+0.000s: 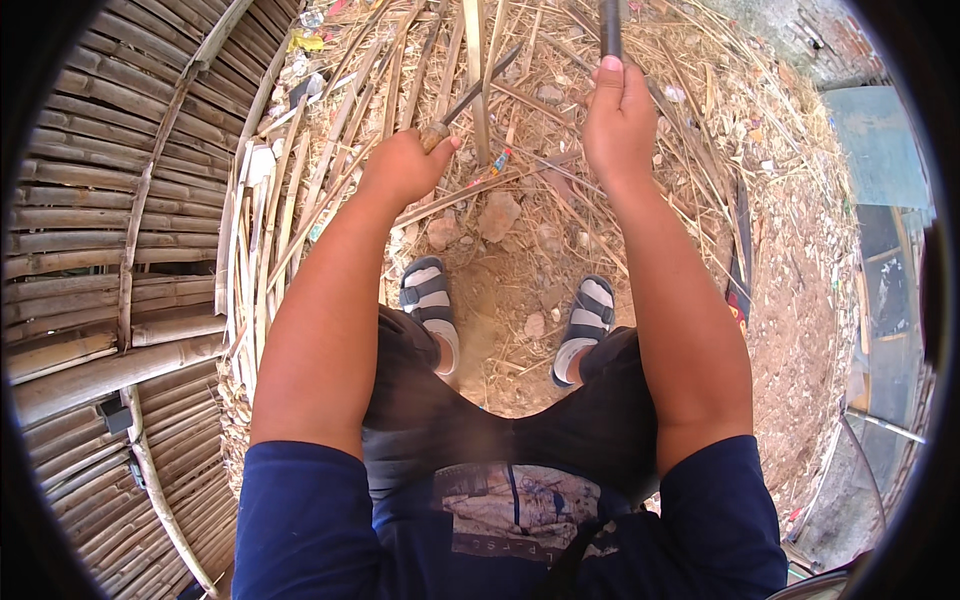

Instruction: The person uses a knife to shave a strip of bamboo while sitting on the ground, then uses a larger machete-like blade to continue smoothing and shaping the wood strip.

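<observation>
In my left hand (408, 168), a knife (482, 88) is gripped by its pale wooden handle. Its dark blade slants up to the right and crosses an upright bamboo strip (477, 60); I cannot tell whether the edge is in the strip. My right hand (619, 125) is wrapped round a dark rod (611, 35), thumb along it. The rod points away from me, and its far end runs out of the picture. Both arms reach forward, apart from each other.
Split bamboo strips (330, 150) and straw litter the ground ahead. Stones (499, 216) lie near my sandalled feet (430, 290). A slatted bamboo wall (130, 210) rises on the left. Bluish sheets (880, 145) stand at the right, beyond bare dirt (800, 330).
</observation>
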{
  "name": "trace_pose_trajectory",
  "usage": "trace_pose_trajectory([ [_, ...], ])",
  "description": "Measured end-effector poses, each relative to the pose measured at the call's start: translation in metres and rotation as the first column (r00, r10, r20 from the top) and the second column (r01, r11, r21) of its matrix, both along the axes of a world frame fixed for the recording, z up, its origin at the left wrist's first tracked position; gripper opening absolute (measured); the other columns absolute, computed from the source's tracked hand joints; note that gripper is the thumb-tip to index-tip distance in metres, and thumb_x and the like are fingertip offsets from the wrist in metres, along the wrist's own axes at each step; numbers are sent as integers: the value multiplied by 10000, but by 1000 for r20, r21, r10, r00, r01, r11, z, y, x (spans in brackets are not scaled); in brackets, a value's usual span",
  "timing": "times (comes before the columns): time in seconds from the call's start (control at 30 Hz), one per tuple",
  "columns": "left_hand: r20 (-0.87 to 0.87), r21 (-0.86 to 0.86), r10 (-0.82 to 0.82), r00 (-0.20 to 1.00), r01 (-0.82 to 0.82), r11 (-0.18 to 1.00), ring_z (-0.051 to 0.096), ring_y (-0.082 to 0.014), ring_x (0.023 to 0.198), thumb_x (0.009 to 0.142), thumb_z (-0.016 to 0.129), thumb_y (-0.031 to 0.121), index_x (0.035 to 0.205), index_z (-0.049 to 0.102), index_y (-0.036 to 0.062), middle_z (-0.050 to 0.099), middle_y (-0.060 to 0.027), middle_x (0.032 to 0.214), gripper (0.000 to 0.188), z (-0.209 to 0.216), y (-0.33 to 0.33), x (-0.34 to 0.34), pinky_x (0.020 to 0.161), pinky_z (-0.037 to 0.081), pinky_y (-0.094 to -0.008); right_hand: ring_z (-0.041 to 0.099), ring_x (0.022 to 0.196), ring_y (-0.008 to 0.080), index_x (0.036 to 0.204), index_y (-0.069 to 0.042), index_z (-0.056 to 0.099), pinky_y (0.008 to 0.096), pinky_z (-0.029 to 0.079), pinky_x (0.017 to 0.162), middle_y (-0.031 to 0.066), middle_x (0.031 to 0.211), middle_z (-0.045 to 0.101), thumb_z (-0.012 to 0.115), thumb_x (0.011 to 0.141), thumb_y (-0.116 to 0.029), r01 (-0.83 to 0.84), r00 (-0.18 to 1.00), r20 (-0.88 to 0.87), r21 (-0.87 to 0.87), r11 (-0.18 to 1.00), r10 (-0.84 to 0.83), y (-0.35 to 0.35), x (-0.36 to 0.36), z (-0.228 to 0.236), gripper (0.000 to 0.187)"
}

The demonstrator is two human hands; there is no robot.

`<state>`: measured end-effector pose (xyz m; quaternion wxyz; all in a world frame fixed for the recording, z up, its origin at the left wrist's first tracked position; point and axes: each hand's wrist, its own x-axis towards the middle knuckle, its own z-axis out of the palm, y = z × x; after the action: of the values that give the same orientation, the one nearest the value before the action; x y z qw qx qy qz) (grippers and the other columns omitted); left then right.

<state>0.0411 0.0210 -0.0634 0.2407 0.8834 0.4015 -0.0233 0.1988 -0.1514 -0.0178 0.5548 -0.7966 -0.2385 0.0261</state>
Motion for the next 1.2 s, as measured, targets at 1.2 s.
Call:
trace_pose_trajectory([
  [1.2,-65,43,-56,996,59,997,689,-367,945,816,672,640,1029,697,-2,712,-219,961,676,12,16,-14,856,525,-451,619,739,315,936,13,629,452,477,717,177,774,628,428,1040,-411,-13,991,-136,-166,986,-10,-14,31,-44,481],
])
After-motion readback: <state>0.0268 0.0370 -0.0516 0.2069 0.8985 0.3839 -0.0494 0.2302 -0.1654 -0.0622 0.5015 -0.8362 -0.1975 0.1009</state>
